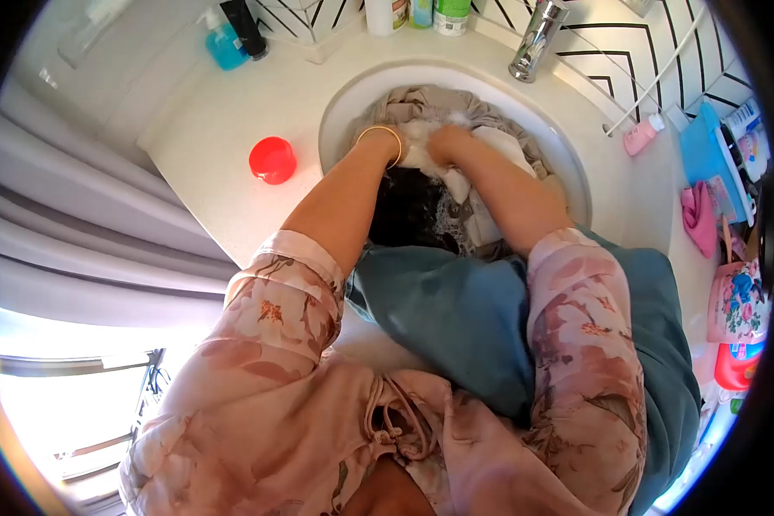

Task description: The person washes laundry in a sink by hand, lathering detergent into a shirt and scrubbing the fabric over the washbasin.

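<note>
Both my hands are down in a round white sink (334, 101) full of wet laundry. White sudsy cloth (420, 148) bunches between them. On its left side my left hand (389, 144), with a gold bangle at the wrist, is closed on this cloth, its fingertips hidden. My right hand (446, 144) is curled against the other side, gripping it. Grey-beige fabric (426, 101) is heaped behind, and a dark wet garment (413, 211) lies in front, near foam. A large teal cloth (447, 301) hangs over the front rim, below my forearms.
A red cup (273, 161) stands on the counter (206, 172) at left. A chrome faucet (537, 39) rises behind the sink. Bottles (224, 45) line the back. At right are a pink bottle (643, 135) and a blue basket (712, 163). A grey curtain (77, 224) hangs at left.
</note>
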`<state>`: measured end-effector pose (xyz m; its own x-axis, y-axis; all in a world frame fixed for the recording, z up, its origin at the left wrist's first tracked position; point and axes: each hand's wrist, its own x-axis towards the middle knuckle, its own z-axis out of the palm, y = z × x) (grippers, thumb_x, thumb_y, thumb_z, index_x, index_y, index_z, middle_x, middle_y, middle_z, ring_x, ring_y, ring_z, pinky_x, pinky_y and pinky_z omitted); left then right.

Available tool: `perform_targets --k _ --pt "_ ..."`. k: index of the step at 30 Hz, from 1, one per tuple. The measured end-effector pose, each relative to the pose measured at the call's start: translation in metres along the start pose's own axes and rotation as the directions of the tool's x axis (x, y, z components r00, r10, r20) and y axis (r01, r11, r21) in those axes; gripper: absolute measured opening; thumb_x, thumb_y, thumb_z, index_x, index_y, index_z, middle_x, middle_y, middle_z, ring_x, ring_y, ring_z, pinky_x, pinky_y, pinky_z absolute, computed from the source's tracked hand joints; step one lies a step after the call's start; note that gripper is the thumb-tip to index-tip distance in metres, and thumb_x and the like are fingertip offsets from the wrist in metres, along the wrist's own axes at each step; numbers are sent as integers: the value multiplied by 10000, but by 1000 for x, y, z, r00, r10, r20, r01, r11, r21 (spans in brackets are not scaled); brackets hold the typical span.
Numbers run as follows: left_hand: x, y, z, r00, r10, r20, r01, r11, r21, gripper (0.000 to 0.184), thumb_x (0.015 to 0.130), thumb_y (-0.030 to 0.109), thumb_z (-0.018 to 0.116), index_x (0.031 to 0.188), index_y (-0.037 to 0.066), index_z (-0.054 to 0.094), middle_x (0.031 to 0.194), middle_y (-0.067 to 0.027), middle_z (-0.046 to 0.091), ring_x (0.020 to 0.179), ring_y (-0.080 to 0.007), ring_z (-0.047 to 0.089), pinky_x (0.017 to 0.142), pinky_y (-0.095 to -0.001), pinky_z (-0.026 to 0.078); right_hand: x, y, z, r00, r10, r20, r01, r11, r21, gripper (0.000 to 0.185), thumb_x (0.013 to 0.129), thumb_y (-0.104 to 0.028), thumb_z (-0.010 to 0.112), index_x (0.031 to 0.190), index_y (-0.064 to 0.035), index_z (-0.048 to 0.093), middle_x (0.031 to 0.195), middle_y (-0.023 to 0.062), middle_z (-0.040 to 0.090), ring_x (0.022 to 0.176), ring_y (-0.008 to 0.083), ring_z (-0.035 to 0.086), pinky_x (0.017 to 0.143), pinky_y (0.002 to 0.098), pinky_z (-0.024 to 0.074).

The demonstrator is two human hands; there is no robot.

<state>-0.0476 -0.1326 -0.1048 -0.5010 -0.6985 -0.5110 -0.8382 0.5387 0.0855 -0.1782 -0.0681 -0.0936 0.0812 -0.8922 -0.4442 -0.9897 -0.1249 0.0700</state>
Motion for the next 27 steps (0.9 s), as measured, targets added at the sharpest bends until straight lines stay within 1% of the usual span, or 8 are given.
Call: perform_targets --k 3,5,8,13,18,22,25,27 --pt "-16 -5 -14 983 -136 -126 61 876 -478 352 753 126 506 1088 26 549 1136 -189 518 1000 -319 527 818 -403 436 25 9 4 971 -72 -226 101 988 120 192 707 -91 515 854 -35 625 788 150 606 699 295 585 610 364 461" --pt "-32 -11 -28 949 -290 -126 10 426 -905 356 762 149 505 1089 13 539 1102 -192 534 988 -300 531 801 -397 440 12 9 -13 970 220 -99 21 332 943 244 709 -87 519 931 -17 592 836 153 593 735 297 587 648 365 463" --pt "-36 -15 -43 980 -196 -31 -116 -435 -893 378 775 194 517 1109 17 515 1083 -182 527 967 -274 531 771 -377 448 -56 -26 -61 951 305 49 125 -525 842 233 736 -170 519 897 -6 562 757 121 567 711 220 564 629 282 447" --pt "-28 -7 -11 808 -7 -589 -282 -882 -378 365 797 249 536 1100 49 507 1082 -155 512 898 -256 550 743 -358 461 -81 -106 -62 594 273 -757 468 647 601 375 719 -291 566 897 38 585 1262 217 369 1138 328 380 893 400 352" --pt "-86 5 -56 994 -100 -37 -56 -190 -980 348 843 296 456 1101 67 507 1097 -112 541 944 -207 544 787 -335 463 -27 -50 -78 616 651 -443 155 451 879 335 722 -288 559 800 34 616 825 216 601 784 358 579 726 379 457" --pt "-47 5 -40 977 191 -100 22 -549 -835 274 808 182 536 1033 27 529 1020 -113 567 837 -190 574 701 -341 490 -9 -5 -56 812 551 -194 176 86 981 465 731 -310 589 1020 51 538 1047 244 531 971 357 523 837 372 409" --pt "-53 -11 -41 935 127 -332 -280 -311 -908 263 829 158 481 1055 29 513 975 -84 565 849 -169 548 742 -278 467 -56 -65 -63 624 541 -564 393 406 825 439 728 -254 575 1046 42 508 985 221 563 908 336 552 795 366 432" --pt "-55 33 -28 679 -538 -500 -184 534 -825 335 766 224 550 1052 53 519 1046 -72 537 906 -145 527 726 -260 463 -82 -99 -66 406 241 -881 541 714 445 393 735 -212 540 1029 47 510 889 219 595 798 330 590 726 360 466"
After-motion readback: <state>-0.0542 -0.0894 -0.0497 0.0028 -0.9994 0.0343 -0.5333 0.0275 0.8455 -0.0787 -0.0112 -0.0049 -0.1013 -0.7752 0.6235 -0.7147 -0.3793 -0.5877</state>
